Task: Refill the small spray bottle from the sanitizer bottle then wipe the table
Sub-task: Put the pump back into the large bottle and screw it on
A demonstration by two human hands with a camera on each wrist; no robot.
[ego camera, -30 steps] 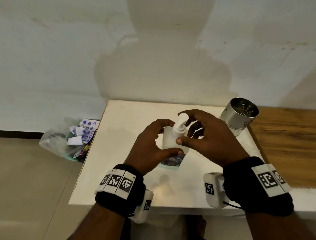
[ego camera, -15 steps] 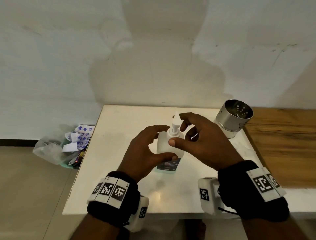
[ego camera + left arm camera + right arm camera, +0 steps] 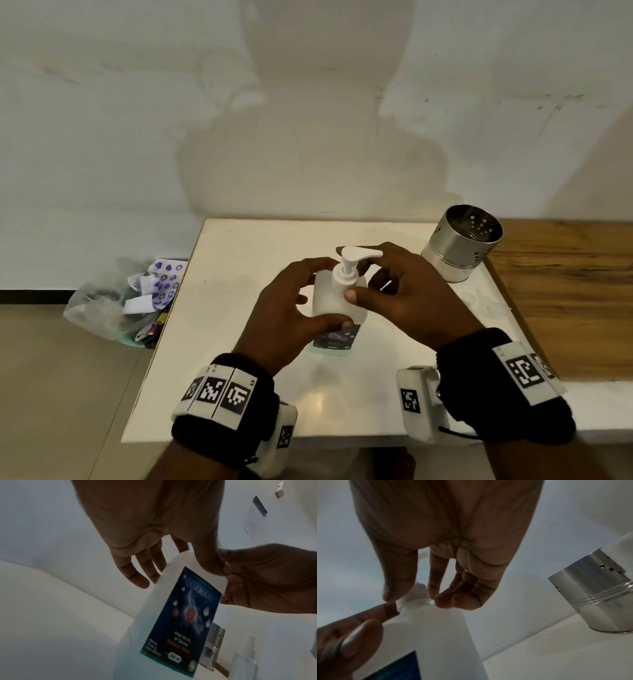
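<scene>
Sanitizer bottle (image 3: 337, 301): upright, mid-worktop (image 3: 239, 342), pump on. Left hand (image 3: 291, 308) grips its body; right hand (image 3: 404, 294) pinches the pump collar. Spray bottle (image 3: 247, 654): right, near, apart. Refill and wiping apparently pending.

Upright white sanitizer bottle (image 3: 337, 301) (pump on)

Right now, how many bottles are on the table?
2. The sanitizer bottle stands mid-table, held by both hands. The spray bottle shows only in the left wrist view, near the metal cup. Others may be hidden.

Sanitizer bottle (image 3: 337, 301) left of metal canister (image 3: 459, 245)
</scene>
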